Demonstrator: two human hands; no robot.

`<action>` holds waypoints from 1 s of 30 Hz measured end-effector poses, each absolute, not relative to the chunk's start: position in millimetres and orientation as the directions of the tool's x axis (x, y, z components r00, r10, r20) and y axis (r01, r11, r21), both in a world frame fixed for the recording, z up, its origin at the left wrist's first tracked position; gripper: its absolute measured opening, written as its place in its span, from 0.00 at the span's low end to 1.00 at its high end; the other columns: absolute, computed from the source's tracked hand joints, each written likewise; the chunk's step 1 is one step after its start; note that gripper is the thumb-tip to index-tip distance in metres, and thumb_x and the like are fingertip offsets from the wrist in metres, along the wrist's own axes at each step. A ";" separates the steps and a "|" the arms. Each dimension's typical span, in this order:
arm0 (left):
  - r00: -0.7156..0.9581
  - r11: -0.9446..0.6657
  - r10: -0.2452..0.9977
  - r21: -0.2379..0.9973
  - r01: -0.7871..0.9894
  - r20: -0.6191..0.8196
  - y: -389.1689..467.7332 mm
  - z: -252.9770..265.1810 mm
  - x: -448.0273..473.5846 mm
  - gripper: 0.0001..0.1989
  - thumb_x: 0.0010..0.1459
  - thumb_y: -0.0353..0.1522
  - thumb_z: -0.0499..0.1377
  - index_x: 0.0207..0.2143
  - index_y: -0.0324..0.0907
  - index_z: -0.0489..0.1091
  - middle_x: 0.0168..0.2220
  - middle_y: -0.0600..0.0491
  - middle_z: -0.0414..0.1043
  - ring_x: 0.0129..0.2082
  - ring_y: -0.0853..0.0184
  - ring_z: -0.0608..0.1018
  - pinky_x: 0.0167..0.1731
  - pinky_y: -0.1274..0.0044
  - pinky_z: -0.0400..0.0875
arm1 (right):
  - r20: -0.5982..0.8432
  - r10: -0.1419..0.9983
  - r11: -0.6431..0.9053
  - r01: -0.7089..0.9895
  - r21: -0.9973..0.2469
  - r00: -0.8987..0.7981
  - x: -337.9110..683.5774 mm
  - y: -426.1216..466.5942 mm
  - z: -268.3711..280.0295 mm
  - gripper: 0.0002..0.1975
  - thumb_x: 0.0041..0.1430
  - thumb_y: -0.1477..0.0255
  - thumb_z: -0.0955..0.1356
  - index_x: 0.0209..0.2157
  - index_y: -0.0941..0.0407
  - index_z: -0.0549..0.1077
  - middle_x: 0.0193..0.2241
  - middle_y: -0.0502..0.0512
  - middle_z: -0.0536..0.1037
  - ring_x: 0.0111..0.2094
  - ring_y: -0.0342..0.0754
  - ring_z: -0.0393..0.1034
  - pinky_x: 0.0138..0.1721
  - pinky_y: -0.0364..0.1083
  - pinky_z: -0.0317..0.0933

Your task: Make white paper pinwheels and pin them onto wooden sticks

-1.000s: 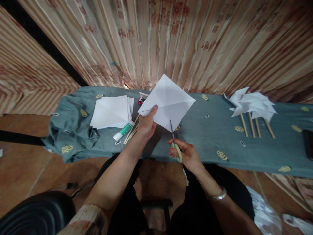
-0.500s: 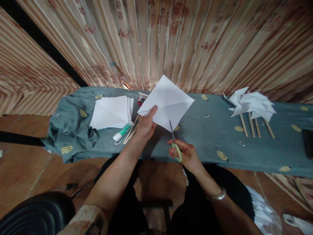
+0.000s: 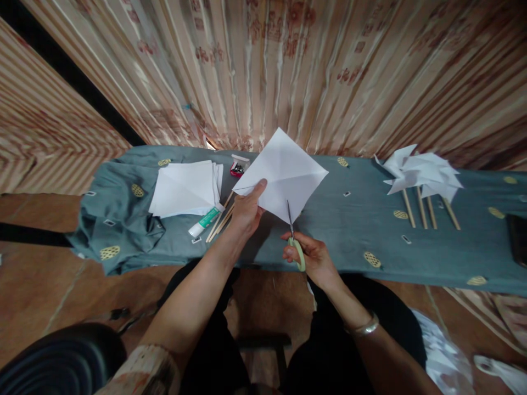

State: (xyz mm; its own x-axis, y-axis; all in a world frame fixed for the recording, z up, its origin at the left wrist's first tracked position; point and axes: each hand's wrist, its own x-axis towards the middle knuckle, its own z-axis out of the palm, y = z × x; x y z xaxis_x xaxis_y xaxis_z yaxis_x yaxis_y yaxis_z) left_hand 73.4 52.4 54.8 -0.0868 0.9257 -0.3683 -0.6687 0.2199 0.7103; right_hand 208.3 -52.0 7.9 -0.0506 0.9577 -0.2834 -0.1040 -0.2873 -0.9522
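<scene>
A creased white paper square (image 3: 284,170) is held corner-up over the cloth, its left side pinched in my left hand (image 3: 248,208) with the thumb on top. A slit runs in from its left corner, beside that thumb. My right hand (image 3: 310,255) grips a pair of scissors (image 3: 297,252) with pale green handles. The blades reach over the paper's lowest corner, pointing toward its middle. They look nearly closed; whether they have cut there I cannot tell. Wooden sticks (image 3: 220,225) and a glue stick (image 3: 206,220) lie beside my left hand.
Left on the grey-green cloth (image 3: 349,219) sits a stack of white paper (image 3: 183,189). A small red-and-white box (image 3: 239,165) of metal bits stands behind the paper. Several paper pinwheels (image 3: 426,173) on sticks lie at the right, with a dark object (image 3: 516,238) at the edge. A curtain (image 3: 263,71) hangs behind.
The paper's top corner has shifted slightly right and down, uncovering more of the small red box. Both hands keep their grips, and the scissors have barely moved.
</scene>
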 end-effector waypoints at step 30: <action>-0.033 0.225 0.944 0.711 -0.666 -0.330 46.4 47.5 77.0 0.11 0.50 0.25 0.68 0.39 0.38 0.76 0.36 0.50 0.82 0.34 0.66 0.82 0.43 0.73 0.77 | -0.270 0.963 -0.270 -0.144 -0.952 -0.023 210.7 -48.4 4.8 0.23 0.37 0.55 0.79 0.33 0.54 0.78 0.20 0.46 0.74 0.21 0.42 0.69 0.24 0.42 0.67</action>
